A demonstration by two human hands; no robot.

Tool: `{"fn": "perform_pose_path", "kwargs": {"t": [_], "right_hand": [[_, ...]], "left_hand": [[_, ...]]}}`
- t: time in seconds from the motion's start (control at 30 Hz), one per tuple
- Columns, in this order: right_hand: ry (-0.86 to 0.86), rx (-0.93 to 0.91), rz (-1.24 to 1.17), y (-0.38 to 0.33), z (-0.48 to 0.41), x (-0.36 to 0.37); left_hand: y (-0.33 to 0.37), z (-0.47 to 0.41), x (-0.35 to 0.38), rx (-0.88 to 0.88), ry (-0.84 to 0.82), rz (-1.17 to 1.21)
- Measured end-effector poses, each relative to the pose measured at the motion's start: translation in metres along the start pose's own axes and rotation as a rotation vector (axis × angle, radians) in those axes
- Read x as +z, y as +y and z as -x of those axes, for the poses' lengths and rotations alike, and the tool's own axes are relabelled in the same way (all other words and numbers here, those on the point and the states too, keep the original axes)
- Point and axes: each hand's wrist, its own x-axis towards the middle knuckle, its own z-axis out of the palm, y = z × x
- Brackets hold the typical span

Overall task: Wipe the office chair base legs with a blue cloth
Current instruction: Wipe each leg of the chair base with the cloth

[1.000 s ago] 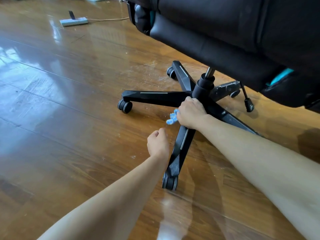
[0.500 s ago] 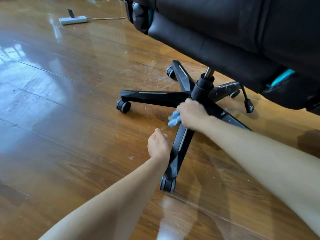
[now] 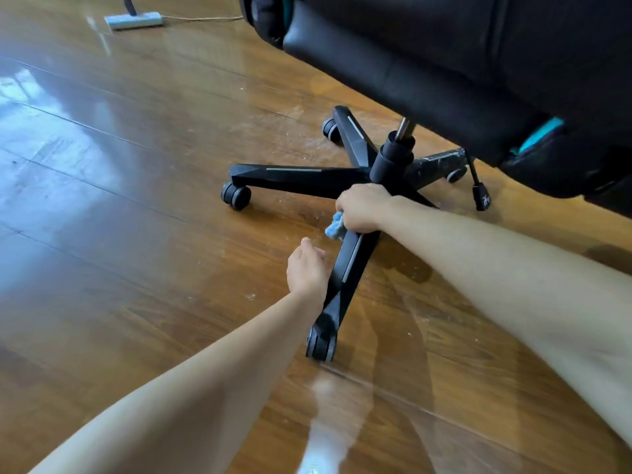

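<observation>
Four legs of the chair base [image 3: 391,159] show plainly; a fifth, on the near right, is mostly hidden behind the right forearm. The right hand [image 3: 364,206] is clenched around the blue cloth [image 3: 334,228], which bunches out at the left of the fist. It presses the cloth onto the near leg [image 3: 349,265] at its far end, close to the hub. The left hand [image 3: 306,268] sits just left of that same leg with fingers loosely curled and nothing in them. Whether it touches the leg, I cannot tell.

As I judge it, the job is midway at best. The cloth is at the hub end of the near leg, so the stretch down to the near caster [image 3: 321,343] probably remains. The far-right leg [image 3: 434,164] carries whitish smears and looks unwiped. The left leg [image 3: 294,176] and far leg [image 3: 352,131] look evenly black, though that does not prove they are done. Pale specks lie on the wooden floor [image 3: 136,165] around the base.

No brand name is readable. A small white mark sits on the lever knob [image 3: 481,196] hanging under the seat [image 3: 444,63], but it is too small to read. The grey strips along the legs bear no lettering I can make out.
</observation>
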Motion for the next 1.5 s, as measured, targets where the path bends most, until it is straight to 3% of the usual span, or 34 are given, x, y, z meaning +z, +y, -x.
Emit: {"fn": "perform_pose_path", "kwargs": {"t": [0.17,0.3,0.4,0.5,0.6,0.77,0.83,1.0,1.13,1.2,1.5], "right_hand": [[0.127,0.045,0.039,0.002,0.001,0.010],[0.475,0.051,-0.258,-0.013,0.057,0.059],[0.701,-0.043,-0.446,-0.050,0.115,0.104],[0.715,-0.179,-0.533,-0.086,0.146,0.133],[0.704,-0.260,-0.468,-0.066,0.125,0.126],[0.676,0.258,-0.571,0.012,0.045,0.079],[0.663,0.372,-0.638,0.023,0.035,0.069],[0.726,0.426,-0.680,-0.041,0.084,0.090],[0.686,0.264,-0.910,-0.109,0.157,0.133],[0.669,0.269,-0.999,-0.117,0.165,0.142],[0.750,0.794,-0.991,-0.017,0.043,0.095]], "left_hand": [[-0.007,-0.001,-0.008,0.013,-0.034,-0.044],[-0.001,-0.003,-0.018,-0.010,-0.026,-0.007],[0.006,0.000,-0.021,-0.020,-0.025,0.018],[0.007,0.000,-0.020,-0.033,-0.002,0.003],[0.005,0.000,-0.016,-0.007,0.015,-0.032],[-0.003,0.003,-0.014,0.091,-0.020,-0.154],[-0.004,0.005,-0.013,0.105,-0.075,-0.189],[0.004,0.010,-0.010,0.109,-0.183,-0.172],[0.008,0.010,-0.003,0.098,-0.198,-0.154],[0.007,0.011,0.000,0.079,-0.185,-0.158],[0.008,0.017,-0.004,-0.041,-0.169,-0.043]]}}
